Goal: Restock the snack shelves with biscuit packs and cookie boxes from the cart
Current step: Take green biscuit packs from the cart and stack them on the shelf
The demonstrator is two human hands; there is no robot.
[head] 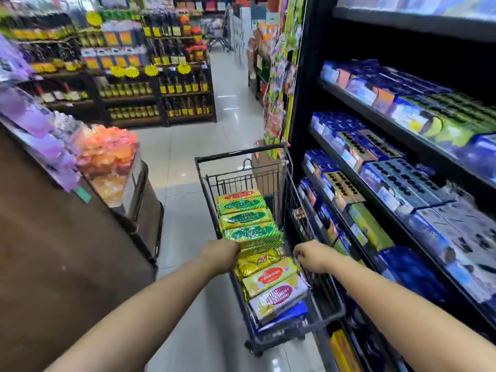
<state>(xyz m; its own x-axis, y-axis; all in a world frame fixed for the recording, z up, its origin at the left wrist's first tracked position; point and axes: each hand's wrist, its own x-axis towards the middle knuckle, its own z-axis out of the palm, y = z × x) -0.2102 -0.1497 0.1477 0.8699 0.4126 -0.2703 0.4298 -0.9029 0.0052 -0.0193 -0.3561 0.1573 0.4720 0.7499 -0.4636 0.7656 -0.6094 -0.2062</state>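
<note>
A black wire cart (241, 153) stands in the aisle beside the snack shelves (357, 210). It is filled with biscuit packs: green-and-yellow packs (245, 218) at the far end, gold, yellow and white packs (271, 280) nearer, and a blue box (288, 315) at the near end. My left hand (222, 255) grips the cart's left rim. My right hand (312, 256) grips the right rim. The shelves on the right hold blue and green cookie boxes (397, 181).
A brown display stand (67, 264) with purple and orange bagged goods sits on the left. Bottle shelves (150, 87) stand across the tiled aisle (188, 162) ahead. Hanging snack bags (276, 103) line the shelf end beyond the cart.
</note>
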